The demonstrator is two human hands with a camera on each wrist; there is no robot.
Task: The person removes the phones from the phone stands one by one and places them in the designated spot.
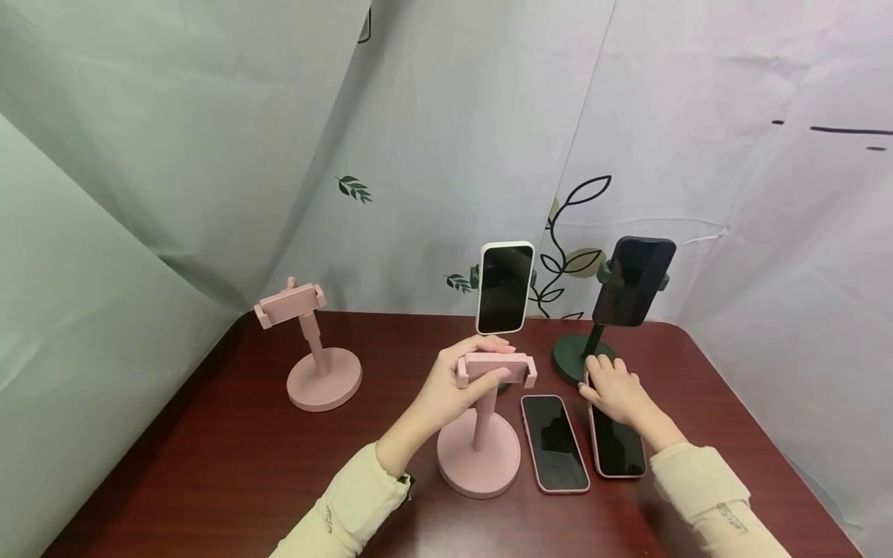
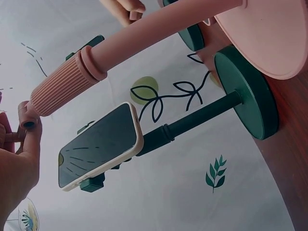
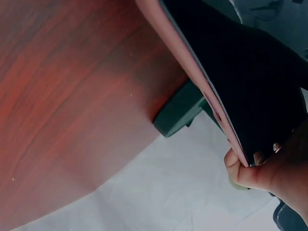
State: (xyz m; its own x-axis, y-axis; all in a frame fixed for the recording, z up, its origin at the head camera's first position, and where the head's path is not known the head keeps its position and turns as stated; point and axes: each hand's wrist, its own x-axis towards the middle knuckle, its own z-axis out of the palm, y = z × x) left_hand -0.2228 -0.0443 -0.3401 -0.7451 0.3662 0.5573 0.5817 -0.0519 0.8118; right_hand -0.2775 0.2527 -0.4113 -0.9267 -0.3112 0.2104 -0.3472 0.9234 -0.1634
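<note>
My left hand [image 1: 453, 381] pinches the clamp head of a pink phone stand [image 1: 478, 465], thumb in front and fingers behind. The stand's round base is down on the table. In the left wrist view its ribbed pole [image 2: 67, 82] slants past that hand. At the right, my right hand [image 1: 617, 394] grips the far end of a pink-edged phone [image 1: 619, 449], dark screen up. The right wrist view shows fingers at that phone's edge [image 3: 207, 86]; whether it is fully off the table I cannot tell. Between the two hands lies another pink-edged phone [image 1: 556, 446].
Behind my hands, one dark green stand holds a white-edged phone [image 1: 505, 287]. Another green stand [image 1: 572, 358] bears a black phone [image 1: 635, 280], close beyond my right fingers. A second pink stand [image 1: 324, 380] is at the left. Printed cloth [image 1: 418, 155] hangs behind the table.
</note>
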